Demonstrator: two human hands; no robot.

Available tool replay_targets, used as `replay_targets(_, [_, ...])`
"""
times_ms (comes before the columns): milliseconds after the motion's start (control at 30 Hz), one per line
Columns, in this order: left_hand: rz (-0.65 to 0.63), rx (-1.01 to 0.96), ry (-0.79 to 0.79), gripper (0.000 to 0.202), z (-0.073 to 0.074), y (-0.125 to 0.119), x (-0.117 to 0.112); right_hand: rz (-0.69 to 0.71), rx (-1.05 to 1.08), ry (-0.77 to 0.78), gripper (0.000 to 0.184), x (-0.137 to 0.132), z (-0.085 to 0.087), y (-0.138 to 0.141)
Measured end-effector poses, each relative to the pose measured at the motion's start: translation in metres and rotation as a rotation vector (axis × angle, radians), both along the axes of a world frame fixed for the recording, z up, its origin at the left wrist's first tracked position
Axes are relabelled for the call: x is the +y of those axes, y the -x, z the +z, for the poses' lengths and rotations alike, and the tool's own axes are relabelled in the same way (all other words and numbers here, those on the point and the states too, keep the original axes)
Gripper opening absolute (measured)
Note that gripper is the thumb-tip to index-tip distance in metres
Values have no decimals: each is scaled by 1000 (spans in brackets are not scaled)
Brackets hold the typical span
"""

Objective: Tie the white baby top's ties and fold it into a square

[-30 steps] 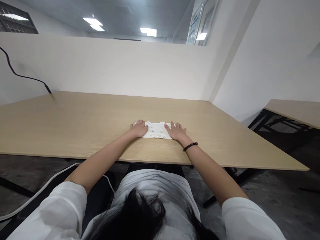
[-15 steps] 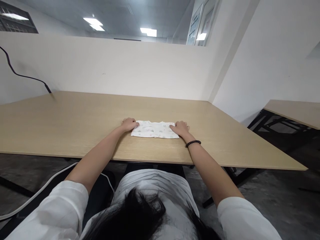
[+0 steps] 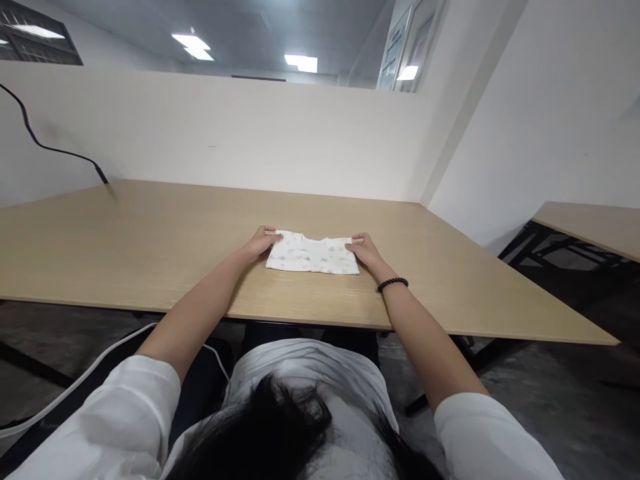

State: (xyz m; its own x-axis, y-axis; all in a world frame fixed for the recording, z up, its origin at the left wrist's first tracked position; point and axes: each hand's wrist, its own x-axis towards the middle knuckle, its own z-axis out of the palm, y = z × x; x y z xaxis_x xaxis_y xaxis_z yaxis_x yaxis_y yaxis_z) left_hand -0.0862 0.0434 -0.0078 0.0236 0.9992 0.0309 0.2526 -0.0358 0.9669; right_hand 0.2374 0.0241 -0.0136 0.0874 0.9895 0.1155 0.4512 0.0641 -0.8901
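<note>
A small white folded cloth [image 3: 313,254] with a faint printed pattern lies flat on the light wooden table [image 3: 150,247], near its front edge. My left hand [image 3: 261,240] pinches the cloth's far left corner. My right hand [image 3: 364,249], with a dark bead bracelet [image 3: 393,284] on its wrist, pinches the far right corner. Both hands are closed on the cloth's edge, one at each end.
A white partition wall [image 3: 225,133] runs along the table's far side. A black cable [image 3: 55,150] hangs down to the far left corner. A second table [image 3: 590,227] stands to the right across a gap. A white cord [image 3: 85,380] runs below the table's front edge.
My hands slid off the top of the cloth outward to its two ends, then closed on its far corners. The cloth now shows in full between them.
</note>
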Motion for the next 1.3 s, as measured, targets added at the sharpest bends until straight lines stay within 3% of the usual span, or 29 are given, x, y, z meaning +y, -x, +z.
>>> replay_targets(267, [56,116,-36,44,-2,1,3,-144,-515,-138,42,1,-3,5])
replay_targets(433, [-23,199,-80,38,-1,-1,0,14,-683,-86,43,-1,1,7])
replay_targets(533, [65,398,-144,34,-2,-1,0,47,-719,-80,43,-6,5,8])
replay_targets(667, [152,683,-402,34,2,-4,-5,131,-749,-246,52,-20,12,18])
replay_targets(733, [48,725,-533,40,6,-8,-11,251,-757,-303,51,-27,15,28])
replay_targets(800, [-159,761,-596,47,9,-13,-18,412,-764,-304,50,-33,16,39])
replay_targets(900, [-501,865,-504,65,11,-23,-29,549,-778,-279,51,-37,17,52])
replay_targets(967, [-619,959,-390,74,14,-28,-37,547,-770,-279,50,-41,18,54])
replay_targets(1067, [-681,1064,-319,73,25,-33,-57,591,-724,-243,43,-56,26,52])
replay_targets(1133, [-713,1084,-351,68,35,-34,-83,659,-685,-183,37,-79,33,50])
replay_targets(1233, [-708,990,-460,54,42,-34,-143,675,-616,-157,27,-132,38,49])
replay_targets(1300, [-654,908,-520,43,33,-36,-188,668,-573,-200,19,-172,31,51])
